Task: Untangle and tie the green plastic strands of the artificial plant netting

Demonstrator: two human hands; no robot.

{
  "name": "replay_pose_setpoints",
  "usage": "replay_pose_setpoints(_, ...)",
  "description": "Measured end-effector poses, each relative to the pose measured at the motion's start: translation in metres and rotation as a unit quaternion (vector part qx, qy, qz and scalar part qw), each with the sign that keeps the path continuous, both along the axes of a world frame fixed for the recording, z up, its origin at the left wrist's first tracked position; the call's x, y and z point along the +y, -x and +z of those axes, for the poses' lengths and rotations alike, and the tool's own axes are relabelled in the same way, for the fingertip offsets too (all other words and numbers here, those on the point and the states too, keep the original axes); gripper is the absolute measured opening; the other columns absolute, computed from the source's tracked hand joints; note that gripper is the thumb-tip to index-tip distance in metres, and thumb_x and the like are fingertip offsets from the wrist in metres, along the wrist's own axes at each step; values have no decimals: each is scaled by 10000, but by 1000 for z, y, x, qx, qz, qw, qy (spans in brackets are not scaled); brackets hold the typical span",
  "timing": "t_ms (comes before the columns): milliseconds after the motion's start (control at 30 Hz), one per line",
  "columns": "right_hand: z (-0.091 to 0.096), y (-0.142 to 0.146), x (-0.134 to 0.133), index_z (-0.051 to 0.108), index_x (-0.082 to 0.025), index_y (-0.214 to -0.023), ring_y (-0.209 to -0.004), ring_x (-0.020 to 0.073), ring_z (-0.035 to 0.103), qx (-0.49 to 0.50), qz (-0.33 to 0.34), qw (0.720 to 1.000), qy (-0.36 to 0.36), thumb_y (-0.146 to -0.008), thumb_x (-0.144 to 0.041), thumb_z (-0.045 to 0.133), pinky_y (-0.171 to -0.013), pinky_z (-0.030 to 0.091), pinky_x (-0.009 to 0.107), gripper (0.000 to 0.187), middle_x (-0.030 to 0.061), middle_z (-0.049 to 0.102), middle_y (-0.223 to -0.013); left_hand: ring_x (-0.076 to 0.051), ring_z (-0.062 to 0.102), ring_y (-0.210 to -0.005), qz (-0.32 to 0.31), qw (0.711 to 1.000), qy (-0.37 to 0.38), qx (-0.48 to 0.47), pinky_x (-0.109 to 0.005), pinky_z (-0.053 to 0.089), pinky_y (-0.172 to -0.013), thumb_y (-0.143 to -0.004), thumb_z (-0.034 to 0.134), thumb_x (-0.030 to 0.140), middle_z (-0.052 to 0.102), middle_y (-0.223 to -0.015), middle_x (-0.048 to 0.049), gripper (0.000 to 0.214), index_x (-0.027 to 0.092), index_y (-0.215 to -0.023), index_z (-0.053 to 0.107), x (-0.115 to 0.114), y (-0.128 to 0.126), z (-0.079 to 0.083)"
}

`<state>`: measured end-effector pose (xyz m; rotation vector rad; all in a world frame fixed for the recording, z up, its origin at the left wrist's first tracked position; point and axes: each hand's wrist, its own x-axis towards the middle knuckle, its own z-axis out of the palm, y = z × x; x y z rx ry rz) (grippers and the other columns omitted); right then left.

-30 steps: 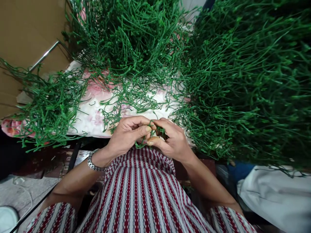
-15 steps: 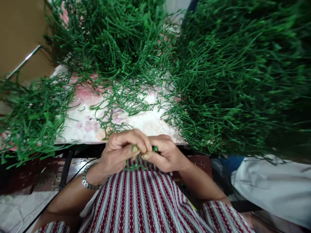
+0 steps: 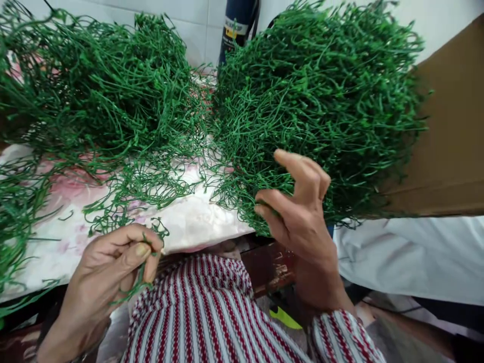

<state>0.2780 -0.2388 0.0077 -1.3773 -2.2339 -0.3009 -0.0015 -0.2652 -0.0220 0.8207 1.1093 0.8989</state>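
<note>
In the lower left, my left hand (image 3: pixel 117 267) pinches a thin green stem (image 3: pixel 138 288) between thumb and fingers; its curled end hangs below them. My right hand (image 3: pixel 298 206) is raised at the near edge of the right-hand heap of green stems (image 3: pixel 321 101). Its fingers are bent and apart, the upper ones stretched toward the heap. Between thumb and forefinger some dark green shows; whether it is a loose piece or the heap behind is unclear. Loose stems (image 3: pixel 151 181) lie on the floral cloth (image 3: pixel 204 217) beyond my hands.
Another heap of green stems (image 3: pixel 113 91) stands at the back left, with more along the left edge. A dark blue cylinder (image 3: pixel 236 30) is behind the heaps, against white tiles (image 3: pixel 170 30). To the right are a cardboard panel (image 3: pixel 449 131) and white fabric (image 3: pixel 412 257).
My hands have parted: the left moved left and down, keeping a green stem, while the right moved up and right to the heap. The view has turned to the right.
</note>
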Motion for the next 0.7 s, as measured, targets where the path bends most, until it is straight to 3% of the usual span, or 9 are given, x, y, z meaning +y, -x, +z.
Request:
replay_pose_setpoints(67, -12, -6, 15, 597, -214, -861, -1313, 328, 199, -77, -69, 995, -11, -807, -365, 549, -1038, 156, 536, 167, 60, 296, -1401, -66, 453, -416, -33, 999, 0, 1, -148, 200, -349, -733, 620, 308, 573, -490, -7, 135, 191, -797, 635, 3, -6, 0)
replay_pose_setpoints(167, -38, -8, 35, 556, -213, -1049, -1317, 308, 233, -152, -85, 984, 43, -813, -448, 516, -1054, 80, 573, 336, 94, 361, -1384, -39, 400, -382, -71, 997, -32, 6, -139, 223, -356, -739, 623, 315, 575, -478, -9, 152, 168, -771, 645, 7, -17, 1)
replay_pose_setpoints(233, -45, -8, 41, 518, -211, -1133, -1314, 296, 255, -168, -84, 980, 65, -807, -500, 498, -1059, 71, 578, 436, 98, 393, -1368, -37, 402, -387, -68, 997, -42, 7, -135, 259, -370, -744, 623, 311, 571, -473, -5, 152, 161, -761, 642, 10, -23, 1)
replay_pose_setpoints(400, -20, -10, 34, 480, -220, -1206, -1262, 285, 356, -157, -59, 985, 35, -799, -512, 503, -1048, 135, 569, 501, 93, 498, -1284, -85, 524, -495, -29, 997, -59, -42, -167, 382, -422, -753, 619, 266, 623, -629, -17, 109, 174, -804, 648, 19, -31, 2)
replay_pose_setpoints(500, -3, -5, 26, 571, -222, -1095, -1124, 272, 504, -88, -49, 993, -58, -766, -381, 595, -1040, 193, 536, 366, 57, 637, -1086, -95, 545, -595, 11, 990, -124, -63, -188, 422, -487, -746, 628, 222, 614, -733, -21, 68, 177, -779, 666, 27, -34, 1)
replay_pose_setpoints(567, 0, 6, 18, 635, -217, -945, -941, 229, 598, 9, -27, 993, -117, -750, -262, 613, -975, 322, 474, 201, 34, 684, -915, -91, 532, -631, 26, 983, -169, -67, -202, 433, -551, -747, 627, 194, 592, -754, -18, 52, 179, -757, 675, 31, -35, -1)
replay_pose_setpoints(633, -3, 25, 11, 641, -204, -898, -802, 177, 612, 121, 34, 989, -77, -758, -209, 589, -822, 447, 371, 150, 31, 678, -845, -93, 523, -674, 30, 977, -203, -61, -215, 435, -608, -751, 623, 179, 571, -769, -18, 62, 185, -749, 685, 34, -37, -3)
replay_pose_setpoints(700, -13, 49, 4, 618, -180, -949, -775, 152, 598, 199, 127, 969, 69, -758, -252, 600, -702, 478, 292, 204, 39, 661, -868, -106, 523, -748, 37, 970, -237, -44, -224, 438, -659, -752, 624, 177, 555, -795, -23, 78, 197, -765, 698, 37, -40, -5)
